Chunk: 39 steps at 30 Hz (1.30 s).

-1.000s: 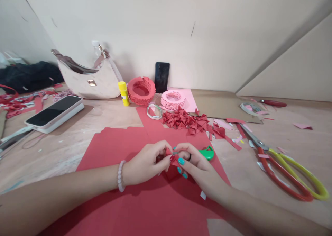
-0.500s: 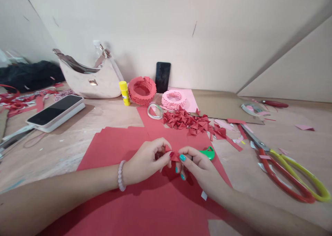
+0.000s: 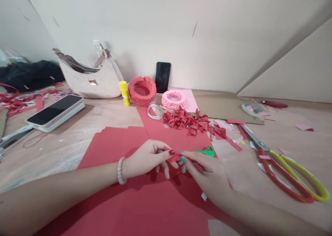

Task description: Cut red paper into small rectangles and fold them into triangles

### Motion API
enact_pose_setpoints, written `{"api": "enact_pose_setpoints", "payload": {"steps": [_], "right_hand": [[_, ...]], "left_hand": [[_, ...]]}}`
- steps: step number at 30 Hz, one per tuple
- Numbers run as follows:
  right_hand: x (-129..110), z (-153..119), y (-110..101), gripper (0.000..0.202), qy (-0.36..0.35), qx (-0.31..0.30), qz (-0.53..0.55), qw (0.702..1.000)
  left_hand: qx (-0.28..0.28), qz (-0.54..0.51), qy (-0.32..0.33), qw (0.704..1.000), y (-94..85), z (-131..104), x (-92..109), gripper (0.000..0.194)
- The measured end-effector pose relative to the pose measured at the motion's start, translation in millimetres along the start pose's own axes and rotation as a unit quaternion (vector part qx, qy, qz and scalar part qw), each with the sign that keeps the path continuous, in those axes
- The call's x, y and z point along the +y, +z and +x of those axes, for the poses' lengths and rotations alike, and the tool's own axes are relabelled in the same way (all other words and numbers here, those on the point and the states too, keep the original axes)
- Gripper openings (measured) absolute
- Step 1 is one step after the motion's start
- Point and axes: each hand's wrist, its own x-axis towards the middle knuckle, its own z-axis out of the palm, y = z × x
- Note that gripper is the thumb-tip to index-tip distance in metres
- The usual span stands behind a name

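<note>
Between both hands is a small piece of folded red paper (image 3: 175,156). My left hand (image 3: 150,158) pinches its left side between thumb and fingers; my right hand (image 3: 204,168) grips its right side with the fingertips. Both hands hover over large sheets of red paper (image 3: 111,146). Just behind my right hand lies a green-handled tool (image 3: 208,151), partly covered. Farther back is a heap of folded red paper triangles (image 3: 181,120). Behind the heap stand a ring of stacked red paper pieces (image 3: 142,90) and a pink paper ring (image 3: 173,99).
Large scissors (image 3: 282,170) with red and yellow handles lie at right among paper scraps. A glue stick (image 3: 125,93), a tape roll (image 3: 155,111) and an upright phone (image 3: 163,77) stand behind. At left are another phone (image 3: 55,112) and a handbag (image 3: 90,78).
My right hand has turned, its fingers now reaching flatter over the folded red paper. My left fingers have shifted slightly beneath it. Everything else on the table looks the same.
</note>
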Motion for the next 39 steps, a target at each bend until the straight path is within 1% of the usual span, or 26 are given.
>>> {"api": "enact_pose_setpoints", "payload": {"steps": [4,6,11,15,18,20,22,24,27,30,33,36,39], "right_hand": [[0.6,0.3,3.0,0.016,0.076,-0.024,0.072,0.994],[1.8,-0.2,5.1,0.016,0.097,-0.024,0.093,0.991],[0.2,-0.8,7.2,0.015,0.084,-0.015,0.075,0.994],[-5.9,-0.3,7.0,0.016,0.088,-0.032,0.086,0.992],[-8.4,-0.1,6.0,0.016,0.06,-0.036,0.043,0.997],[-7.3,-0.3,4.6,0.016,0.012,-0.029,-0.011,0.999],[-4.7,-0.5,2.7,0.017,-0.045,-0.009,-0.065,0.997],[-2.2,-0.4,0.4,0.019,-0.085,-0.003,-0.093,0.992],[-0.8,0.6,-2.9,0.024,-0.105,-0.029,-0.085,0.99],[-2.0,2.2,-4.4,0.026,-0.116,-0.046,-0.054,0.991],[-3.3,3.8,-4.7,0.028,-0.143,-0.066,-0.027,0.987],[-3.9,5.3,-5.2,0.029,-0.171,-0.075,-0.016,0.982],[-4.0,6.1,-5.9,0.029,-0.161,-0.087,0.005,0.983]], "left_hand": [[0.031,0.015,0.018,0.999,2.2,-2.2,-1.6,0.024],[0.042,0.025,0.026,0.998,3.8,-3.9,-2.7,0.019],[0.04,0.013,0.021,0.999,6.3,-6.0,-3.6,0.01],[0.055,0.036,0.03,0.997,8.7,-7.6,-2.4,0.005],[0.058,0.041,0.033,0.997,9.8,-8.3,-2.4,0.005],[0.051,0.018,0.028,0.998,9.1,-7.6,-3.0,0.007],[0.036,-0.009,0.02,0.999,7.1,-5.9,-3.3,0.01],[0.016,-0.029,0.011,0.999,4.3,-3.9,-2.8,0.014],[-0.007,-0.057,-0.005,0.998,0.5,-1.5,-0.8,0.021],[-0.007,-0.089,-0.028,0.996,-1.5,-0.1,1.1,0.022],[-0.01,-0.11,-0.04,0.993,-2.4,0.7,1.9,0.022],[-0.021,-0.11,-0.044,0.993,-2.9,1.1,2.1,0.023],[-0.02,-0.094,-0.04,0.995,-3.1,1.1,1.6,0.022]]}}
